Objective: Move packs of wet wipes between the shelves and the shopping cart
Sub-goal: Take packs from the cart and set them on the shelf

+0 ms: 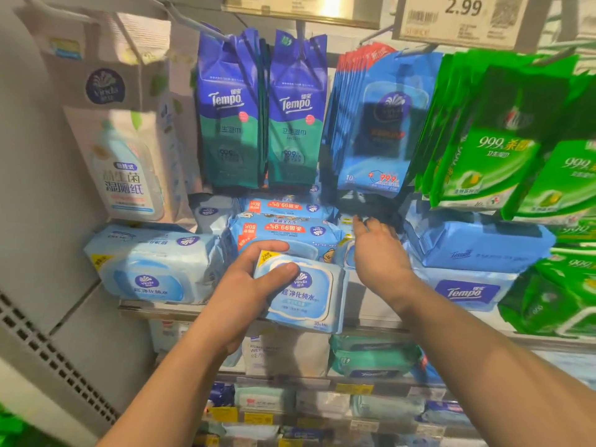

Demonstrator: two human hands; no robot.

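A: Surface?
B: Store shelf (371,309), soft plastic packs stacked.
A: Hands?
B: Left hand (248,285) grips light-blue wipes pack (309,291) at shelf edge; right hand (377,253) fingers straight, maybe touching nothing.

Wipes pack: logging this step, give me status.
Left hand grips light-blue Vinda pack at shelf edge. Right hand open, reaching into gap behind it. Stacked packs crowd close behind.
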